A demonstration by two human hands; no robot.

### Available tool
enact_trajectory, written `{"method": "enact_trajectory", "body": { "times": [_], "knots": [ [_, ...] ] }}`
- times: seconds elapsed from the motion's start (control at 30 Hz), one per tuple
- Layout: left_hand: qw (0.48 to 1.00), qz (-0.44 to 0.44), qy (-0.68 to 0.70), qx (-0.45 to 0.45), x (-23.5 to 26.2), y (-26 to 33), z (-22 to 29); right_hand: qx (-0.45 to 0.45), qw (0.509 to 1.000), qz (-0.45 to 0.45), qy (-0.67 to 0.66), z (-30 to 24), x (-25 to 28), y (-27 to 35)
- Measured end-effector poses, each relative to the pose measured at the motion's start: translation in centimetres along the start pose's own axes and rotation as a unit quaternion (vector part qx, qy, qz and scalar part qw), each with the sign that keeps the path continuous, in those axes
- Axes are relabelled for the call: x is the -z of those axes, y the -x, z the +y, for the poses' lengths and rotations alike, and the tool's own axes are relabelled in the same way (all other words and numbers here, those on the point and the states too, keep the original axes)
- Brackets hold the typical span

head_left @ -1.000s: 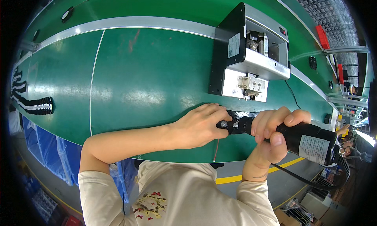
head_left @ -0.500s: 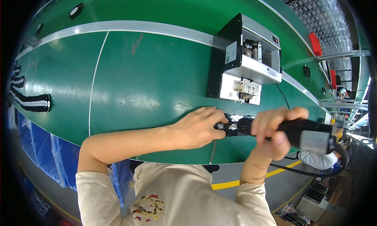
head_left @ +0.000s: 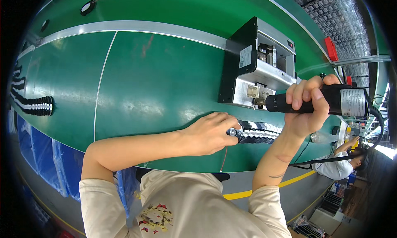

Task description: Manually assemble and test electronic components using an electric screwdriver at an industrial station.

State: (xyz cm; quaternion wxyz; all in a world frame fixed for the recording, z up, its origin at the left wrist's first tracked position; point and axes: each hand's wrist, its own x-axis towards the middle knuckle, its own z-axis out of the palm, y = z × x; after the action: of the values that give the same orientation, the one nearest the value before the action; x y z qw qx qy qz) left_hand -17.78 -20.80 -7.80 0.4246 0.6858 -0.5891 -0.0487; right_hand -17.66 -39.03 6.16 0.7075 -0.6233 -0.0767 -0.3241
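Observation:
My right hand grips a black electric screwdriver, held level with its tip pointing left toward a black and silver metal chassis standing on the green belt. A black cable runs from the tool's rear. My left hand rests on the belt's near edge and pinches the end of a black strip of silver screws lying below the tool. A thin red wire hangs down from under that hand.
Another black and white strip lies at the belt's left end. A round black part sits at the far left top. A red object is at the far right. Another person sits at the lower right.
My right hand has lifted the screwdriver up off the strip toward the chassis. The strip now shows on the belt, still held at its end by my left hand.

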Motion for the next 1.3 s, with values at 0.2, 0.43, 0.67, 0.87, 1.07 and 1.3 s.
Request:
{"method": "enact_trajectory", "body": {
  "times": [0.2,0.43,0.67,0.87,1.07,1.3],
  "knots": [
    [1.000,0.005,0.005,-0.006,-0.2,-0.1,-0.1,0.016,0.998,-0.042,-0.044,-0.8,0.7,2.1],
    [1.000,0.006,0.003,0.002,-0.2,0.1,-0.2,-0.011,0.996,-0.058,-0.060,-1.6,1.1,6.6],
    [1.000,0.004,0.017,0.010,0.0,-0.1,0.0,-0.037,0.998,-0.026,-0.038,-1.4,1.1,8.4],
    [1.000,0.008,0.017,0.009,-0.1,0.0,-0.1,0.006,0.998,-0.062,0.016,-1.4,0.3,10.2],
    [0.999,0.004,0.037,0.007,0.6,-0.3,0.3,0.003,0.992,-0.120,0.050,-1.4,0.3,10.3],
    [0.998,0.027,0.049,0.031,0.9,-0.5,0.9,-0.039,0.995,-0.089,0.011,-1.3,0.8,10.2]
  ]
}}
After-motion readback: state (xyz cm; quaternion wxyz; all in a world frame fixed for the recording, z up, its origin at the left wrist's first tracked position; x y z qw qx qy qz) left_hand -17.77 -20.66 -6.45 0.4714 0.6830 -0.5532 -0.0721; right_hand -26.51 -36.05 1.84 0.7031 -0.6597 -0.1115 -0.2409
